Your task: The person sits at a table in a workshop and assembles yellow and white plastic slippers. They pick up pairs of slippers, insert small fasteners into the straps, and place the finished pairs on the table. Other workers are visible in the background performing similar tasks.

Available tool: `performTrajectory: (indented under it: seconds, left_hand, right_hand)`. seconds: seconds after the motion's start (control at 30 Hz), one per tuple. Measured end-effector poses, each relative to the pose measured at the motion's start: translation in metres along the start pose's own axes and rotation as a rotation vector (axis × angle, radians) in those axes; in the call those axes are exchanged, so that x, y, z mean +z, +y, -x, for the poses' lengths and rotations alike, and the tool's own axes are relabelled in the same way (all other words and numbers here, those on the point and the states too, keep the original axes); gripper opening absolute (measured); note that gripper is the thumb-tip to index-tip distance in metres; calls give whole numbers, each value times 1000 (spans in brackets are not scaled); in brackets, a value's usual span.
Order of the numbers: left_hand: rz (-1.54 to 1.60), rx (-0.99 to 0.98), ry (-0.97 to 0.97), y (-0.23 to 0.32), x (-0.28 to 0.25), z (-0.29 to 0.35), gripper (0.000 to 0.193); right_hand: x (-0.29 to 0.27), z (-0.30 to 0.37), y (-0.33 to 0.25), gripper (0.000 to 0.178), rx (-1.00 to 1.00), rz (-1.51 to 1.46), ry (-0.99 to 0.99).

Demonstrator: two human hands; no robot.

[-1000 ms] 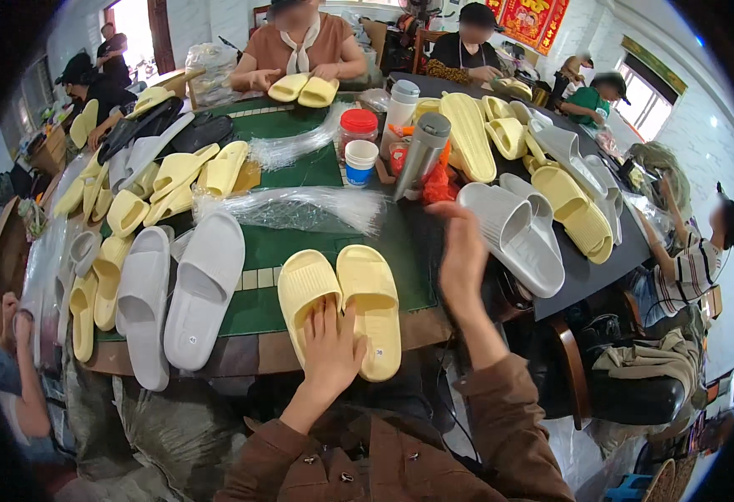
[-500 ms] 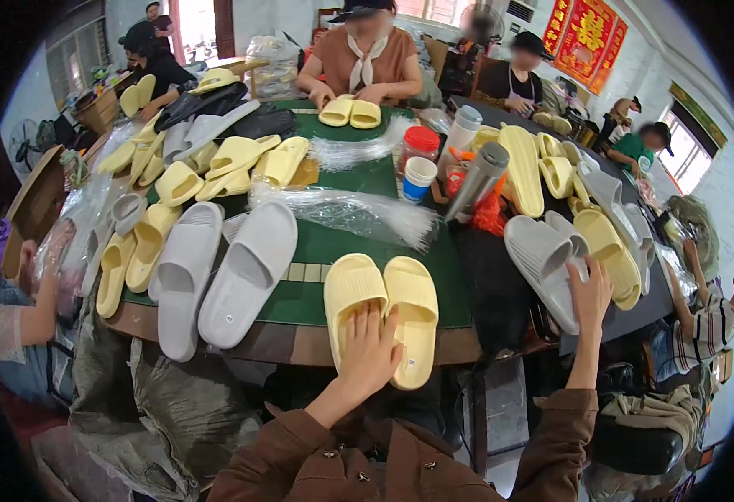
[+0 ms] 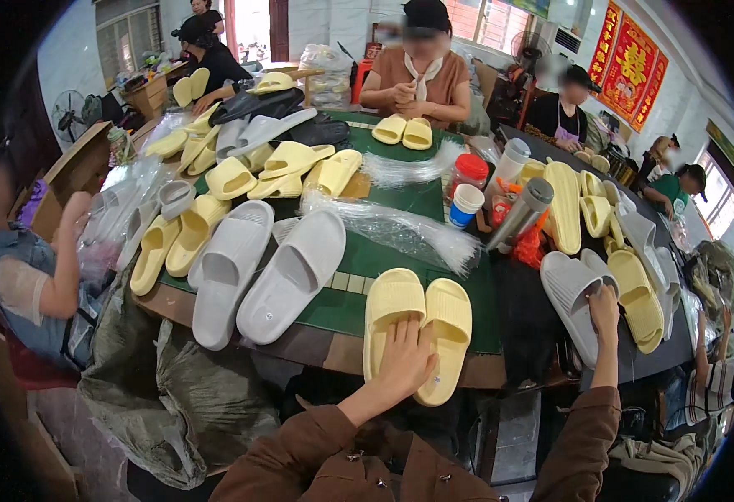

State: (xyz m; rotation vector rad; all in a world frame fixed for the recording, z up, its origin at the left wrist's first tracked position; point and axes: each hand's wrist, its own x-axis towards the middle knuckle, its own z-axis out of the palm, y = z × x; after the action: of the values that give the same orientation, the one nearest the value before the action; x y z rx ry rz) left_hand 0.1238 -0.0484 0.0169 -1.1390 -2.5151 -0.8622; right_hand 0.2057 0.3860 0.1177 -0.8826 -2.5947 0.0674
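A pair of pale yellow slippers (image 3: pixel 446 368) lies side by side at the near table edge, toes pointing away from me. My left hand (image 3: pixel 400 361) grips this pair, its fingers reaching in under the strap of the left slipper and its thumb side against the right one. Off to the right, my right hand (image 3: pixel 605 311) is closed on a grey slipper (image 3: pixel 566 294) at its strap opening; the fingertips are partly hidden. Another grey slipper shows just behind it, and more yellow slippers (image 3: pixel 639 297) lie beside that hand.
Large grey slippers (image 3: pixel 291 280) and piled yellow slippers (image 3: pixel 195 238) cover the left side. Clear plastic strips (image 3: pixel 400 230), a paper cup (image 3: pixel 465 205), a red-lidded jar (image 3: pixel 469 176) and a steel flask (image 3: pixel 524 213) stand or lie mid-table. Co-workers sit around; a grey-green sack (image 3: pixel 208 410) hangs below.
The view has swung left, so the table appears further right. Both my hands keep their holds. Across the table, a co-worker's hands have lifted away from a yellow pair.
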Motion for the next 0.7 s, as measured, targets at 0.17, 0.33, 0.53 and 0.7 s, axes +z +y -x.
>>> performTrajectory:
  seconds: [0.17,0.33,0.53,0.7]
  left_hand:
    - [100,41,116,-2,-20,3,47]
    - [191,27,241,-10,-72,-4,35]
    - [-52,-28,568,-56,-171,-10,22]
    - [-355,-137,760,-139,-246,-21,13]
  right_hand:
    - [0,1,-6,33,28,3,-14]
    - [10,-4,15,35,-13,83,18]
    - [9,-4,12,32,-50,41,5]
    - [4,-2,14,33,-32,24,1]
